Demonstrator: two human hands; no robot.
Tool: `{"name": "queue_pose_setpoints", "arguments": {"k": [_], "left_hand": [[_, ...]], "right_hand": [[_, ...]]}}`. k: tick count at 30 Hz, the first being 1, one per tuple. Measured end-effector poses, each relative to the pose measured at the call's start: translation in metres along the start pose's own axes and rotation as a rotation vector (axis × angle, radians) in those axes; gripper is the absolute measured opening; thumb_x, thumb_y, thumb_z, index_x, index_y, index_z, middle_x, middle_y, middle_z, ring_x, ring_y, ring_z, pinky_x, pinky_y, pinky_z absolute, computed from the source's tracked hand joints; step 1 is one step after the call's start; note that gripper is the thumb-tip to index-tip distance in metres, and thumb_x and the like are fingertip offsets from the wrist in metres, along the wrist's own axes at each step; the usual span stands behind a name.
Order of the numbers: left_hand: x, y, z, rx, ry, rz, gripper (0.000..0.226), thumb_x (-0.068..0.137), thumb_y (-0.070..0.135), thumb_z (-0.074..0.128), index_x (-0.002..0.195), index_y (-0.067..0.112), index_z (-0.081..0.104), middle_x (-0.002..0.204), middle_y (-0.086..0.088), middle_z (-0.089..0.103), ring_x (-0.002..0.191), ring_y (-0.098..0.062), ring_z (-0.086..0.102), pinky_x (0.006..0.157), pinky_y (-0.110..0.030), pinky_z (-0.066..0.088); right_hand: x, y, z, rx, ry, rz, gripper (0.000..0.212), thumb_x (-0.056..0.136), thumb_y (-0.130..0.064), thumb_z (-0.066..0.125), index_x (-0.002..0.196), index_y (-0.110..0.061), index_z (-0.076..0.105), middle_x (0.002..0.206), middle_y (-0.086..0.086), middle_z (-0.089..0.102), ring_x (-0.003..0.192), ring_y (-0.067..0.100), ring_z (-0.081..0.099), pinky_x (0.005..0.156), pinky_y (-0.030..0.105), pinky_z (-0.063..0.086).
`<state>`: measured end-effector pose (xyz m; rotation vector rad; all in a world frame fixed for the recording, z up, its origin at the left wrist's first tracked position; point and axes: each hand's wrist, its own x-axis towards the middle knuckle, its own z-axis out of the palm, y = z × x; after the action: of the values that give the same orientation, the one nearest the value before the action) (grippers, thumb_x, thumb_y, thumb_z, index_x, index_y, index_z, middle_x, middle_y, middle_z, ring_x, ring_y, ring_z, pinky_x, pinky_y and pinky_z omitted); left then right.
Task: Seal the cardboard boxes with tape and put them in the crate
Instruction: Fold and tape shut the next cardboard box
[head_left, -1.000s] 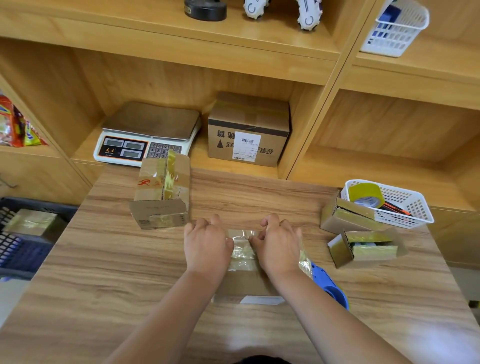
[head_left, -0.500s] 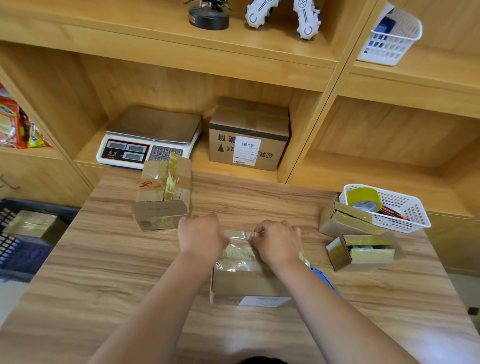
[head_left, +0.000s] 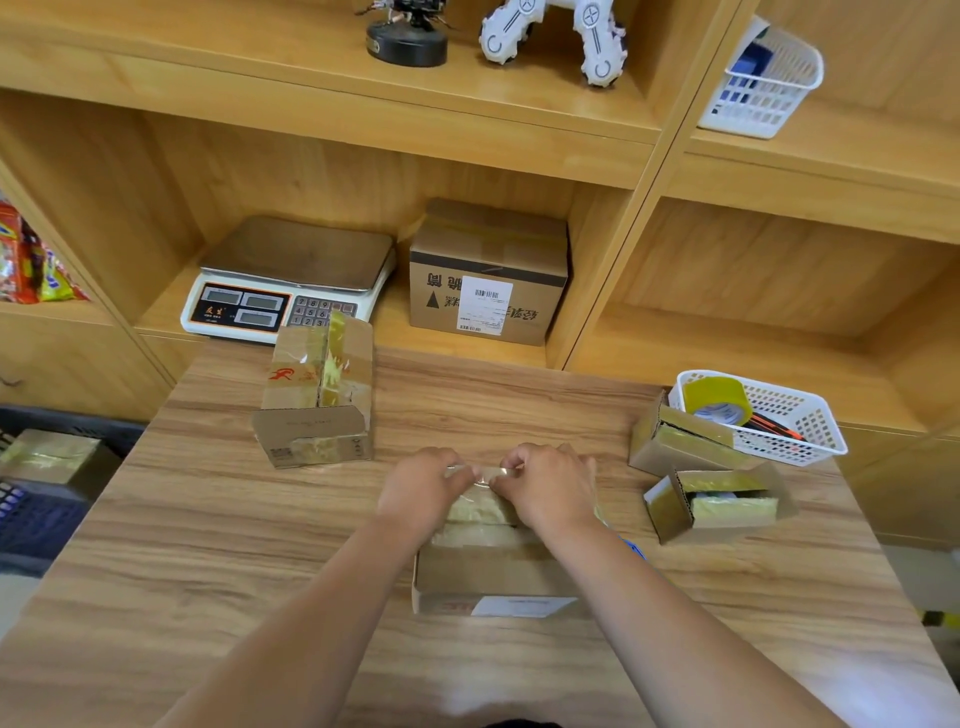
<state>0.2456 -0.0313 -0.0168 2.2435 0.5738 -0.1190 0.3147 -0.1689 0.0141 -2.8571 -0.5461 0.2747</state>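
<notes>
A small cardboard box (head_left: 493, 577) with a white label lies on the wooden table (head_left: 208, 545) in front of me. My left hand (head_left: 423, 491) and my right hand (head_left: 550, 491) sit on its far end, fingertips pinching a strip of clear tape (head_left: 480, 473) between them over the top. A blue tape dispenser (head_left: 635, 550) peeks out from under my right forearm. A taped box (head_left: 317, 400) lies at the table's back left. A dark crate (head_left: 47, 499) left of the table holds one taped box (head_left: 49, 457).
Two small boxes (head_left: 680, 441) (head_left: 722, 504) lie at the right beside a white basket (head_left: 789, 421) with a yellow tape roll (head_left: 719, 400). On the shelf behind stand a scale (head_left: 291, 280) and a larger labelled box (head_left: 488, 275).
Both hands moved from pressing the box's top to its far end, where they now pinch the tape strip. The camera tilted up slightly.
</notes>
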Motion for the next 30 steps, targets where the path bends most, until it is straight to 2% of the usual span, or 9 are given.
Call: {"name": "queue_pose_setpoints", "arguments": {"k": [2,5,10,15,18,23,25,27,30], "left_hand": [[0.0,-0.002,-0.002,-0.113,-0.005,-0.002,0.032,0.092,0.042,0.055,0.067,0.023,0.053,0.067,0.006,0.051,0.065,-0.014,0.048,0.051,-0.024,0.032],[0.0,-0.005,-0.002,-0.113,0.009,0.03,0.041,0.096,0.034,0.05,0.06,0.018,0.04,0.06,0.003,0.045,0.061,-0.015,0.043,0.054,-0.029,0.031],[0.001,-0.007,-0.001,-0.117,0.041,0.049,0.034,0.099,0.029,0.043,0.067,0.017,0.043,0.062,0.003,0.046,0.063,-0.017,0.044,0.056,-0.032,0.029],[0.001,-0.009,-0.001,-0.187,0.052,0.04,0.031,0.1,0.025,0.042,0.071,0.017,0.045,0.062,0.003,0.045,0.064,-0.019,0.043,0.059,-0.032,0.032],[0.001,-0.011,0.0,-0.244,0.049,0.024,0.024,0.101,0.026,0.041,0.087,0.019,0.059,0.063,0.008,0.048,0.06,-0.012,0.045,0.054,-0.027,0.032],[0.002,-0.015,0.004,-0.485,0.017,-0.086,0.025,0.1,0.033,0.04,0.093,0.028,0.064,0.086,0.006,0.062,0.071,-0.007,0.051,0.06,-0.019,0.04],[0.002,-0.016,0.004,-0.545,0.006,-0.134,0.028,0.1,0.036,0.04,0.088,0.031,0.065,0.069,0.013,0.061,0.058,-0.002,0.05,0.052,-0.018,0.04],[0.001,-0.016,0.005,-0.555,0.009,-0.155,0.03,0.099,0.037,0.039,0.084,0.033,0.064,0.05,0.016,0.049,0.042,0.001,0.04,0.041,-0.014,0.034],[0.001,-0.016,0.006,-0.556,0.019,-0.157,0.03,0.099,0.038,0.039,0.083,0.034,0.063,0.069,0.009,0.055,0.057,-0.005,0.045,0.052,-0.019,0.038]], "right_hand": [[0.0,0.002,0.001,0.038,0.008,0.008,0.016,0.085,-0.046,0.057,0.096,-0.038,0.067,0.096,-0.012,0.067,0.106,0.016,0.046,0.078,0.034,0.02],[-0.001,0.005,0.006,0.042,0.072,0.006,0.022,0.092,-0.039,0.048,0.091,-0.033,0.07,0.097,-0.009,0.061,0.106,0.02,0.042,0.074,0.033,0.016],[0.0,-0.003,0.018,-0.016,0.054,0.048,0.051,0.078,-0.077,0.038,0.086,-0.033,0.063,0.092,-0.01,0.038,0.101,0.019,0.033,0.079,0.033,0.02],[0.004,0.001,0.023,-0.005,0.021,-0.015,0.046,0.081,-0.073,0.042,0.09,-0.034,0.063,0.096,-0.009,0.049,0.101,0.02,0.036,0.075,0.033,0.017],[0.008,0.005,0.021,0.041,-0.01,-0.071,0.037,0.085,-0.066,0.046,0.086,-0.032,0.063,0.09,-0.011,0.047,0.101,0.02,0.037,0.079,0.034,0.025],[0.01,0.023,0.01,0.108,-0.115,-0.22,0.025,0.094,-0.046,0.048,0.103,-0.031,0.067,0.102,-0.006,0.059,0.106,0.019,0.043,0.086,0.032,0.028],[0.009,0.03,0.004,0.155,-0.142,-0.25,0.023,0.094,-0.04,0.051,0.109,-0.031,0.066,0.106,-0.006,0.06,0.108,0.018,0.046,0.086,0.029,0.027],[0.007,0.032,0.003,0.118,-0.143,-0.241,0.027,0.091,-0.046,0.052,0.111,-0.032,0.064,0.109,-0.009,0.06,0.11,0.017,0.046,0.086,0.028,0.025],[0.0,0.023,0.01,-0.025,-0.071,-0.166,0.045,0.082,-0.064,0.048,0.111,-0.032,0.062,0.115,-0.013,0.059,0.111,0.016,0.044,0.084,0.03,0.02]]}}
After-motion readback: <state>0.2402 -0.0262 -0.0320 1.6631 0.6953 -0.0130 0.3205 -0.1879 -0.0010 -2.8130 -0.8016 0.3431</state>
